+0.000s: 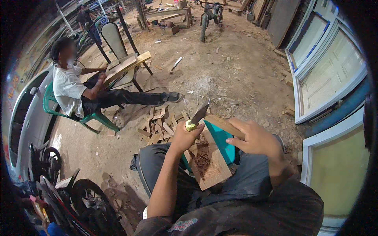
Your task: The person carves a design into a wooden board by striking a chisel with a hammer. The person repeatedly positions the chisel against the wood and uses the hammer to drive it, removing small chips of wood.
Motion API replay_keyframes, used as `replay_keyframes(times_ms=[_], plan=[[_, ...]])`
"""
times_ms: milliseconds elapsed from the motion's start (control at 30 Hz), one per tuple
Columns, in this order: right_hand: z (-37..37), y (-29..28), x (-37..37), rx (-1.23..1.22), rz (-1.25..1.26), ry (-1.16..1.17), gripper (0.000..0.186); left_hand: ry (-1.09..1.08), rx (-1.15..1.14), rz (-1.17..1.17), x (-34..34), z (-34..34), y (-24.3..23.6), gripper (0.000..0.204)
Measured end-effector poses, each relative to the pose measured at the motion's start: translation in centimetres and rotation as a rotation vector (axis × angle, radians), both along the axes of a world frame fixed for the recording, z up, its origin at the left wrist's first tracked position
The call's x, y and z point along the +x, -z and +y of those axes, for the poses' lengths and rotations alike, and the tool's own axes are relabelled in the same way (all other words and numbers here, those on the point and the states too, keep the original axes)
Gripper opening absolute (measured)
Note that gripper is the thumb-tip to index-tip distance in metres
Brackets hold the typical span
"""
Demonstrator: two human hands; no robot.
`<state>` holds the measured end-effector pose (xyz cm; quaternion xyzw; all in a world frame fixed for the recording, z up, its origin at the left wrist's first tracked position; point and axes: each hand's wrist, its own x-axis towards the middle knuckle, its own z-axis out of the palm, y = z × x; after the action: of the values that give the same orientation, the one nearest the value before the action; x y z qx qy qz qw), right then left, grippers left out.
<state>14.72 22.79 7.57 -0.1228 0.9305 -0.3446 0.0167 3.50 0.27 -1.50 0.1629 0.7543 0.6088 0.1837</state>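
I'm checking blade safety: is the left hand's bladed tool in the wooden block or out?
Out: the left hand grips the bladed tool, its tip visible, pointing away from the wooden block.

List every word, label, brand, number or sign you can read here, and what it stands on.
None can be read.
Oval print on the dark shirt: too small and blurred.
Coloured markings at the far-left rim: too blurred.
Bladed tool in the left hand, wooden block below: no lettering visible.
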Motion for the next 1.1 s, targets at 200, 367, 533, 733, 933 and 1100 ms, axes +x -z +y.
replay_keyframes(times_ms=[200, 367, 533, 733, 933, 1100], plan=[[0.8, 0.0, 0.4, 0.022, 0.005, 0.002, 0.048, 0.006, -0.023, 0.009, -0.1, -0.2, 0.0, 0.021], [0.6, -1.0, 0.3, 0.004, -0.159, 0.025, 0.046, 0.038, -0.097, 0.068, -0.7, -0.5, 0.7, 0.027], [2.5, 0.9, 1.5, 0.033, -0.26, 0.1, 0.038, 0.038, -0.044, 0.073, 0.0, -0.5, -0.6, 0.029], [2.4, 0.4, 2.1, -0.028, -0.526, 0.285, 0.024, 0.056, 0.043, 0.087, 0.1, -1.0, 0.2, 0.029], [2.5, 2.0, 1.4, -0.027, -0.332, 0.393, 0.024, 0.08, 0.052, 0.154, -0.4, -0.6, 0.4, 0.026], [1.8, -0.1, 1.7, -0.345, -0.261, 0.49, 0.017, 0.08, -0.017, 0.043, -0.3, -1.2, -0.7, 0.025]])
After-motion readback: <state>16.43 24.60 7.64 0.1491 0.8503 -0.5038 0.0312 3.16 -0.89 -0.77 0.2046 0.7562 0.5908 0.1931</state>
